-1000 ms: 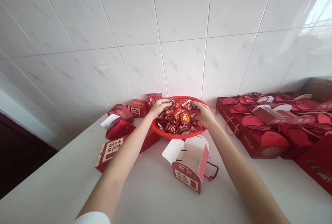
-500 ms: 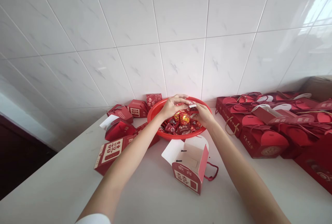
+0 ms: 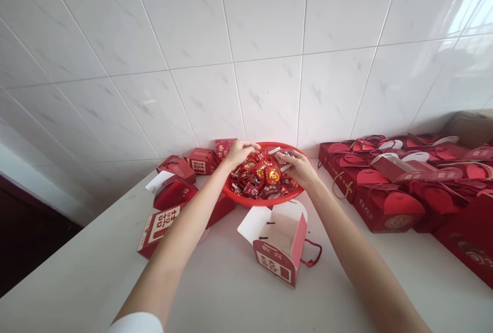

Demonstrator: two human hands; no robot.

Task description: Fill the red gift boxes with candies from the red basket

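Note:
A round red basket full of wrapped candies stands against the wall. My left hand is over its back left rim, fingers bent and apart, with nothing seen in them. At the basket's right side my right hand pinches a red and white packet between thumb and fingers. In front of the basket, an open red box with white inner flaps and a red cord handle stands upright, and no candy shows inside it.
Several red boxes lie left of the basket, one with a raised white flap. Rows of closed and partly open red boxes fill the right side. Behind is a tiled wall.
My left hand has moved left, away from my right hand, uncovering more candies. My right hand stays at the basket's right side, and the packet in it now shows more clearly.

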